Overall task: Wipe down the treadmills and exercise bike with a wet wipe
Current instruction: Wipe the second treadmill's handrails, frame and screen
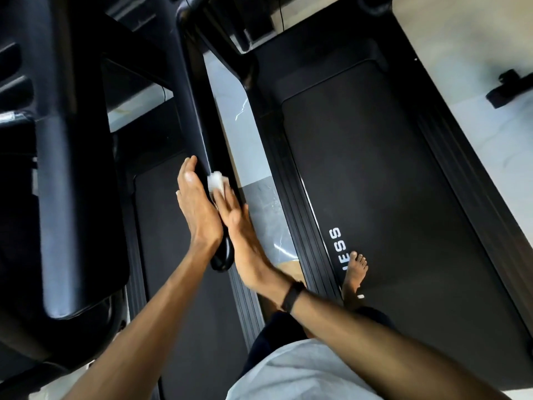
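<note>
Both hands on the black handrail [202, 134] of the left treadmill [184, 255]. Left hand [196, 203] lies flat along the rail's left side, fingers straight. Right hand [236, 223] presses a white wet wipe [217, 181] against the rail's right side with straight fingers; the wipe seems folded, blurry. Black band [292, 297] on right wrist. Bare foot [356, 272] stands on the right treadmill [403, 197] belt.
</note>
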